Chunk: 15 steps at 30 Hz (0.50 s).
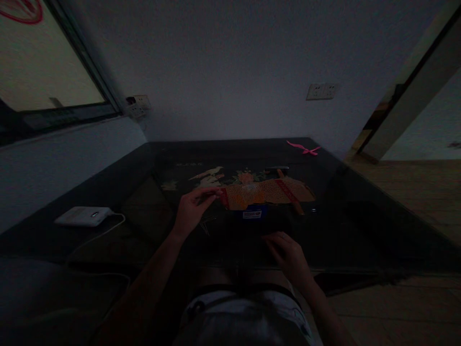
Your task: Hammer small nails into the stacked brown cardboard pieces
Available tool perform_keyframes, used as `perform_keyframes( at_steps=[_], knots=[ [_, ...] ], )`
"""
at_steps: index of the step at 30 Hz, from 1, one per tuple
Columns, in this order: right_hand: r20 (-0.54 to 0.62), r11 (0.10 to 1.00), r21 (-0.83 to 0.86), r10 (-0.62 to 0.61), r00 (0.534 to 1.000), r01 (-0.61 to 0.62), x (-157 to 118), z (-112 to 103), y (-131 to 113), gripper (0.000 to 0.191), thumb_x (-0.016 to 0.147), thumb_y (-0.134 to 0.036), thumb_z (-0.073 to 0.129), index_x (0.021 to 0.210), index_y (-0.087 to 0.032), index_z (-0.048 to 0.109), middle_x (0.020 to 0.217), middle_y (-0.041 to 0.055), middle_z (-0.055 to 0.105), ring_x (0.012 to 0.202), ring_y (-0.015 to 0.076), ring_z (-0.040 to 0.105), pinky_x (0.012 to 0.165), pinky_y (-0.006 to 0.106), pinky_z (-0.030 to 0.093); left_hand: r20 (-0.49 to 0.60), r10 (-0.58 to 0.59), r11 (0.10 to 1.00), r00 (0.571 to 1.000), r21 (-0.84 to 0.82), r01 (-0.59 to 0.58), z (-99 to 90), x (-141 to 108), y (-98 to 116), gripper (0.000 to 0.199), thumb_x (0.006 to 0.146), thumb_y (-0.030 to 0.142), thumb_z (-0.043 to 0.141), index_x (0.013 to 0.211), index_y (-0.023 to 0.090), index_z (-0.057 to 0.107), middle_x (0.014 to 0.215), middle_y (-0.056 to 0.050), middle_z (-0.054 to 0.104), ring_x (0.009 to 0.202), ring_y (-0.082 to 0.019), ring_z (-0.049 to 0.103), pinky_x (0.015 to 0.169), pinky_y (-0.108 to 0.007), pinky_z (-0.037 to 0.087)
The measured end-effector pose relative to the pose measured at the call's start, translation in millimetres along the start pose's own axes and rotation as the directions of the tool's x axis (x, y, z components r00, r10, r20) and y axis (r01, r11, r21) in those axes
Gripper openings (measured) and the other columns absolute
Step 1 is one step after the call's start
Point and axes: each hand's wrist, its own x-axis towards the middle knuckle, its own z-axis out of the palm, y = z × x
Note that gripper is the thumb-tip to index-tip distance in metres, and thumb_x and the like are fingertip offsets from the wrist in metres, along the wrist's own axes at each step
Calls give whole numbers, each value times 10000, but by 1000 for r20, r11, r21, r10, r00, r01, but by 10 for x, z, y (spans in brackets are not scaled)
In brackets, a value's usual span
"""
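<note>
The room is dim, so small details are hard to make out. My left hand (194,206) is closed in a pinch at the left end of a flat orange-brown spotted piece with red bands (248,194). My right hand (286,250) is low over the front part of the dark table, thumb and fingers together; anything between them is hidden. A hammer (298,207) lies partly covered by the spotted piece, its head at the far side. Just in front of that piece is a small blue packet with a white label (252,214). Several thin nail-like pieces (206,225) lie below my left hand.
The glossy dark table (342,240) bears a printed flower and bird picture (212,178). A white device (84,216) with a cable is at the left, a pink ribbon (306,150) at the far right. Behind is a wall with sockets (321,91).
</note>
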Motion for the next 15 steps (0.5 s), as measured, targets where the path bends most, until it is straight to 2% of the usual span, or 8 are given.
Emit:
perform_keyframes(
  at_steps=[4, 8, 12, 15],
  knots=[
    [-1, 1000, -17, -8, 1000, 8, -6, 17, 34, 177, 867, -191, 486, 924, -206, 652, 879, 70, 662, 821, 192, 624, 733, 324, 514, -24, 24, 987, 999, -158, -28, 259, 386, 16, 333, 696, 329, 691, 972, 145, 669, 962, -77, 704, 874, -188, 661, 837, -339, 538],
    [-1, 1000, -6, -8, 1000, 8, -17, 33, 36, 179, 872, -203, 479, 922, -209, 650, 882, 69, 660, 824, 195, 625, 735, 328, 516, 14, 13, 984, 1000, -179, -10, 543, 711, -161, 304, 661, 295, 711, 913, 129, 675, 950, -83, 698, 820, -178, 666, 803, -334, 547],
    [-56, 999, -35, 21, 998, -23, 26, -87, 65, 197, 876, -221, 466, 954, -214, 647, 941, 79, 639, 883, 202, 608, 773, 341, 512, 43, 22, 994, 999, -109, -17, 653, 767, -301, 182, 690, 287, 675, 790, 135, 665, 823, -63, 701, 769, -172, 666, 746, -315, 554],
    [-186, 965, -255, 13, 982, -61, 124, -295, 246, 224, 863, -240, 468, 977, -191, 654, 992, 118, 611, 956, 251, 559, 831, 415, 477, 42, 57, 996, 997, -71, -54, 637, 706, -315, 158, 709, 289, 656, 781, 148, 659, 801, -56, 694, 738, -163, 661, 720, -303, 552]
  ],
)
